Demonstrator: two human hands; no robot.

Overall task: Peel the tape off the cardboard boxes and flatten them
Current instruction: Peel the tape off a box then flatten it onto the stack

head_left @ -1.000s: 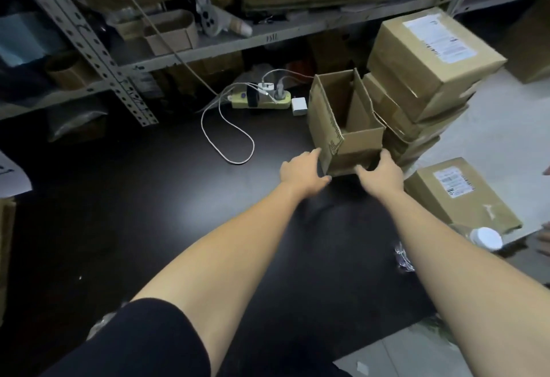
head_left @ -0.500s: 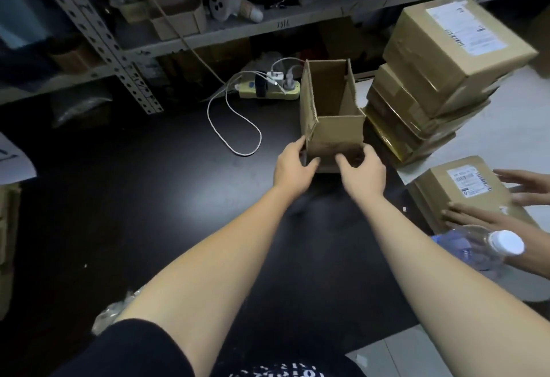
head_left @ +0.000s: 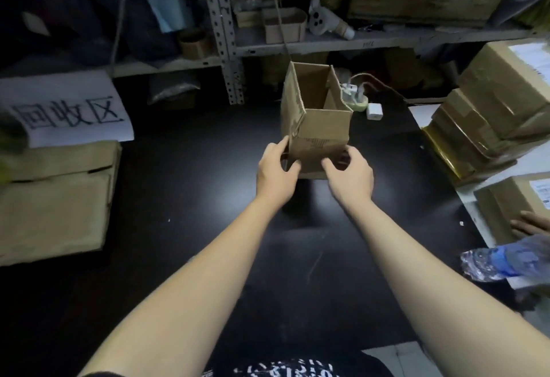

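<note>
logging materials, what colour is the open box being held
The open box is plain brown; head view.

Open lane down the middle of the tabletop (head_left: 193, 212).
Flattened cardboard (head_left: 53, 198) blocks nine o'clock, stacked boxes (head_left: 491, 114) three o'clock, shelf post (head_left: 226, 49) eleven o'clock.

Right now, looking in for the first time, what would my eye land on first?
Most likely the open cardboard box, upright at the middle of the dark table, gripped near its base by the left hand and right hand. Next, the white handwritten sign at the far left, and the stack of taped boxes on the right.
</note>
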